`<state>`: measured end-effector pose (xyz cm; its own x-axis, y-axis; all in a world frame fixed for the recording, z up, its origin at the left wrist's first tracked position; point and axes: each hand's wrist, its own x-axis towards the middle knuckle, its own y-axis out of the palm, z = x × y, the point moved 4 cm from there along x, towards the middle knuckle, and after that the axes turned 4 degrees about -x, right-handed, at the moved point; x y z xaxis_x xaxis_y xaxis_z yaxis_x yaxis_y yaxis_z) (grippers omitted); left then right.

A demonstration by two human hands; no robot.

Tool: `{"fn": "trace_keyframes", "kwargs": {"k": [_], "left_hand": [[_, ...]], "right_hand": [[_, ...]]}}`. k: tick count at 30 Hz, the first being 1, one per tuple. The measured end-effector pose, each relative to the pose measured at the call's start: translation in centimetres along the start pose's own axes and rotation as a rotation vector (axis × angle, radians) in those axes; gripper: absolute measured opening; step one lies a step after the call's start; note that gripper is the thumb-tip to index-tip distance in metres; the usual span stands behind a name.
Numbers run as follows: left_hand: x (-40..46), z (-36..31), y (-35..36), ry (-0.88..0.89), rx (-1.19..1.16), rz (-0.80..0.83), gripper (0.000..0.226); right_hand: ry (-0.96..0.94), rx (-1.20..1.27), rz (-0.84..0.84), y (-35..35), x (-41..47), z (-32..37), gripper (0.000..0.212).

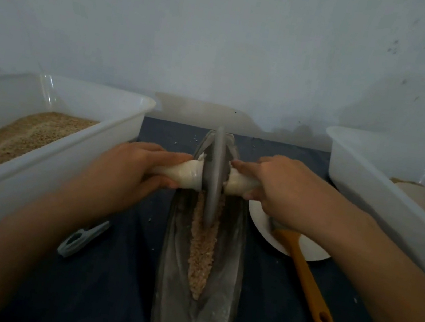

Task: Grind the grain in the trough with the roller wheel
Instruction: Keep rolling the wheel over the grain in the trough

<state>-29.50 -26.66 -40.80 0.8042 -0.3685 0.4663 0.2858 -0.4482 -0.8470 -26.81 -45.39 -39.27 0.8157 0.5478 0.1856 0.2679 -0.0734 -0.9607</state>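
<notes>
The trough (pixel 193 312) lies on the dark table (pixel 104 297) with its long axis running straight away from the person. A line of grain (pixel 199 259) fills its groove. The roller wheel (pixel 214 178) stands upright on edge in the far half, its axle crosswise. The left hand (pixel 134 167) and right hand (pixel 283 186) each have fingers (pixel 173 155) wrapped around a white-wrapped handle (pixel 186 174) on either side of the disc. Left of the left fingers sits a white bin (pixel 45 161) of tan meal; nearer lies a grey clip (pixel 83 237). Right of the right fingers stands another bin (pixel 385 195). Beneath them sits a white plate (pixel 312 247) with an orange spatula (pixel 304 277).
</notes>
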Motion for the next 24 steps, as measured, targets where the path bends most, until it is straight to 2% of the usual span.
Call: {"fn": "trace_keyframes", "kwargs": {"k": [5, 8, 10, 13, 16, 18, 21, 24], "left_hand": [[-1.2, -0.3, -2.1, 0.015, -0.305, 0.329, 0.046], [-1.7, -0.6, -2.9, 0.03, -0.419, 0.426, 0.038], [-1.7, -0.6, -2.7, -0.005, -0.412, 0.448, 0.042], [-1.1, -0.4, -1.7, -0.059, -0.221, 0.321, 0.045], [-0.3, -0.3, -0.3, -0.101, 0.066, 0.03, 0.046], [-0.1, -0.5, 0.6, -0.042, 0.162, -0.071, 0.048], [-0.1, -0.1, 0.4, -0.012, 0.073, -0.056, 0.049], [-0.2, 0.4, -0.4, -0.041, -0.05, 0.065, 0.05]], "right_hand": [[-0.138, -0.114, 0.065, -2.1, -2.8, 2.1, 0.033], [-0.159, -0.119, 0.078, -3.3, -4.3, 2.6, 0.04], [-0.145, -0.133, 0.067, -3.2, -4.1, 2.5, 0.04], [-0.075, -0.12, 0.038, -1.9, -2.3, 1.8, 0.04], [0.017, -0.054, -0.025, -0.2, -0.3, 0.3, 0.058], [0.057, 0.001, -0.04, 0.5, 0.2, -0.5, 0.065], [0.039, -0.009, 0.007, 0.5, 0.4, -0.4, 0.063], [-0.04, -0.096, 0.033, -0.4, -0.2, 0.7, 0.051]]}}
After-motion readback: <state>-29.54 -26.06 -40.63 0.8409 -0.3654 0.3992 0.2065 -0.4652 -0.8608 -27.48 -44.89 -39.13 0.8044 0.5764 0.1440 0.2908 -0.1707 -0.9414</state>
